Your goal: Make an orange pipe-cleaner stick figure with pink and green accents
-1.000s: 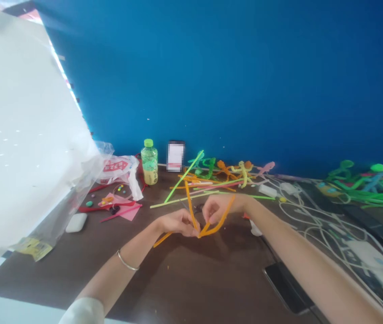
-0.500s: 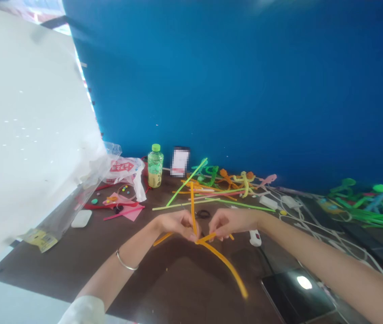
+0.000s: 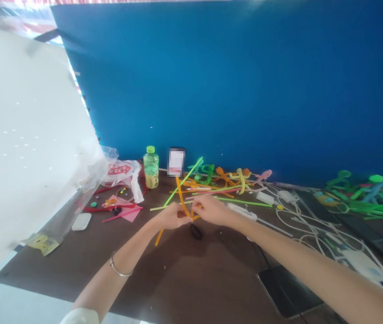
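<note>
Orange fuzzy stems (image 3: 182,196) are pinched between my two hands, which nearly touch above the dark table (image 3: 178,279). My left hand (image 3: 173,217) has its fingers closed on the stems; one end rises above it and another pokes out below. From the right, my right hand (image 3: 207,209) pinches the stems near their crossing, its fingertips partly hidden. A small black loop-shaped object (image 3: 196,231) lies just under the hands. Behind them, loose green stems (image 3: 184,182) and orange ones lie across the table.
A green-capped bottle (image 3: 151,168) and a phone (image 3: 176,162) stand at the back. Small fuzzy figures (image 3: 242,180) line the blue wall. White cables (image 3: 299,229) and a black tablet (image 3: 286,288) lie right; a plastic bag (image 3: 120,173) and pink felt (image 3: 132,213) lie left.
My hands have moved slightly up and closer together. The long orange end that hung toward the lower right no longer shows there. The whole view has shifted a little.
</note>
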`<state>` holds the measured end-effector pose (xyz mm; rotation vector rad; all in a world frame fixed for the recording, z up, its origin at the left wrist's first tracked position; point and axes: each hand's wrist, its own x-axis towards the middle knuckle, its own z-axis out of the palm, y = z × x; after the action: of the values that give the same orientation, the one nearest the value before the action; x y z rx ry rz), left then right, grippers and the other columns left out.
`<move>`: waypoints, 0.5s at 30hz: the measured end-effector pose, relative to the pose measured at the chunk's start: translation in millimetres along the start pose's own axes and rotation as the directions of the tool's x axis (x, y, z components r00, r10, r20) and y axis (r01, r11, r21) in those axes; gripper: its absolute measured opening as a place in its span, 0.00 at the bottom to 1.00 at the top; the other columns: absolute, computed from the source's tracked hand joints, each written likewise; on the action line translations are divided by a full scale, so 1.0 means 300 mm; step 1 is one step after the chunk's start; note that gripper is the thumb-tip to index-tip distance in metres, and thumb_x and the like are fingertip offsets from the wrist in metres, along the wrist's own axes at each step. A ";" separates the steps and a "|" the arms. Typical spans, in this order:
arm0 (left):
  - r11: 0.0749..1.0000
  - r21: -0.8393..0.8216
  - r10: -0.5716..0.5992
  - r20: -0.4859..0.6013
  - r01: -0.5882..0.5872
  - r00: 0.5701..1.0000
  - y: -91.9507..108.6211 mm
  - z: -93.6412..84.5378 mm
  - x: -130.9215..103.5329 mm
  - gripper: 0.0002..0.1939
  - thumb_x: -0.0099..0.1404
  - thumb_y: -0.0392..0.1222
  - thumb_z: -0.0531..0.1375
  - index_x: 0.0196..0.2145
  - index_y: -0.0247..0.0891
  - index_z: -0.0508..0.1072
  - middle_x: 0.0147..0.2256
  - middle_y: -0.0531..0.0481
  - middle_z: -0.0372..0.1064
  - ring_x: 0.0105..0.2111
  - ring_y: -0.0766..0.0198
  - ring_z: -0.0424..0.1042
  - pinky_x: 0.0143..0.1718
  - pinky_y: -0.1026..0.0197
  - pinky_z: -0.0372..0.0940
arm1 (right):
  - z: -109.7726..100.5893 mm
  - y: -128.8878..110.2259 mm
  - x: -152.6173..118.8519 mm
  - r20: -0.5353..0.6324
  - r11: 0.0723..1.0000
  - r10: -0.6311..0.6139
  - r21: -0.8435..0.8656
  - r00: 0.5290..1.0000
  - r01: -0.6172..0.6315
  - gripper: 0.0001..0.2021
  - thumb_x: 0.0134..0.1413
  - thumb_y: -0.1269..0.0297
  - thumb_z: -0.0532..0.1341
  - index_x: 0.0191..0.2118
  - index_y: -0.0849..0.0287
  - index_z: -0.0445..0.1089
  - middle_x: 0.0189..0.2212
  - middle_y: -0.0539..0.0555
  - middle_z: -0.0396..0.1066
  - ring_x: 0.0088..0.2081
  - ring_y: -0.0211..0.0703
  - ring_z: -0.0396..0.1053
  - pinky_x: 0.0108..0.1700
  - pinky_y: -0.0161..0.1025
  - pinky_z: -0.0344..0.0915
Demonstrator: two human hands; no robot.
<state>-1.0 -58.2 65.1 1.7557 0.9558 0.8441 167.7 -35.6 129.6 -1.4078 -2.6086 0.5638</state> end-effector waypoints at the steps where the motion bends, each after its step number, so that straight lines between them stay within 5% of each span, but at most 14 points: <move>1: 0.999 0.012 -0.039 -0.070 0.040 0.997 -0.006 0.009 0.003 0.09 0.52 0.42 0.60 0.26 0.33 0.75 0.17 0.53 0.64 0.16 0.71 0.56 0.19 0.67 0.50 | 0.008 -0.004 -0.003 -0.074 1.000 0.004 -0.026 0.997 -0.006 0.08 0.47 0.70 0.54 0.24 0.59 0.69 0.23 0.51 0.69 0.24 0.37 0.63 0.24 0.33 0.51; 5: 0.989 0.014 -0.137 -0.299 0.148 0.944 -0.017 0.051 0.022 0.06 0.49 0.39 0.60 0.20 0.33 0.72 0.15 0.55 0.60 0.17 0.71 0.55 0.20 0.66 0.49 | 0.046 -0.025 -0.025 -0.272 0.981 -0.129 -0.177 0.954 0.082 0.10 0.50 0.72 0.53 0.23 0.59 0.67 0.25 0.52 0.68 0.27 0.39 0.64 0.29 0.35 0.55; 8: 0.974 -0.147 -0.216 -0.373 0.172 0.902 -0.018 0.078 0.032 0.07 0.48 0.39 0.61 0.18 0.32 0.69 0.16 0.55 0.60 0.17 0.72 0.55 0.20 0.67 0.49 | 0.081 -0.028 -0.052 -0.338 0.939 -0.274 -0.295 0.900 0.174 0.11 0.53 0.73 0.51 0.25 0.59 0.67 0.25 0.53 0.67 0.29 0.40 0.64 0.32 0.36 0.57; 11: 0.899 -0.410 -0.313 -0.359 0.153 0.879 -0.013 0.098 0.028 0.11 0.48 0.42 0.61 0.17 0.32 0.66 0.14 0.57 0.55 0.15 0.75 0.51 0.19 0.67 0.46 | 0.110 -0.007 -0.086 -0.417 0.908 -0.374 -0.346 0.828 0.236 0.12 0.56 0.71 0.49 0.29 0.60 0.68 0.26 0.54 0.67 0.30 0.41 0.64 0.33 0.37 0.57; 15: 0.678 -0.729 -0.366 -0.231 0.089 0.901 0.006 0.126 0.011 0.16 0.46 0.45 0.63 0.16 0.33 0.61 0.12 0.61 0.45 0.13 0.79 0.41 0.16 0.68 0.37 | 0.125 0.039 -0.130 -0.418 0.837 -0.508 -0.445 0.753 0.318 0.13 0.58 0.70 0.47 0.33 0.60 0.69 0.23 0.53 0.66 0.26 0.39 0.62 0.30 0.37 0.54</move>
<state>33.4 -70.9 54.8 0.7966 0.8916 1.1936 188.2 -72.0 93.2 -0.8053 -2.4881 -0.3272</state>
